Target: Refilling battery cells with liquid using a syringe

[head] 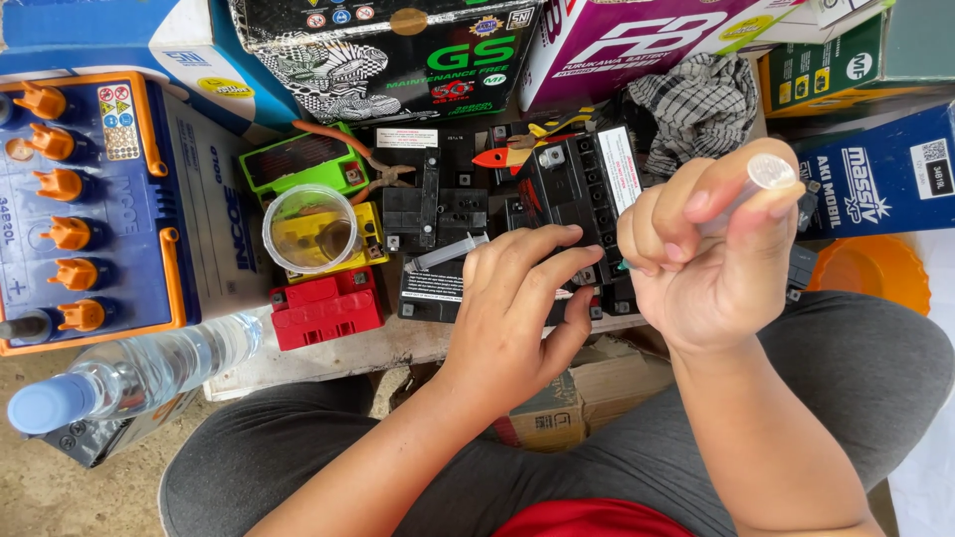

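My right hand (696, 259) is closed around a clear syringe (768, 173), thumb on its plunger top, with the tip pointing down at a small black battery (572, 189). My left hand (512, 308) rests flat on the near edge of that battery, fingers spread over its top. A second clear syringe (446, 256) lies loose on another black battery (434, 214) just left of my left hand.
A clear plastic cup (310, 229) sits on a yellow battery. Nearby are a red battery (326, 306), a green one (298, 161) and orange-handled pliers (348, 149). A large blue battery with orange caps (90, 209) and a water bottle (139, 373) lie left. Printed boxes, a checked cloth (696, 99) and an orange bowl (875, 273) are behind and right.
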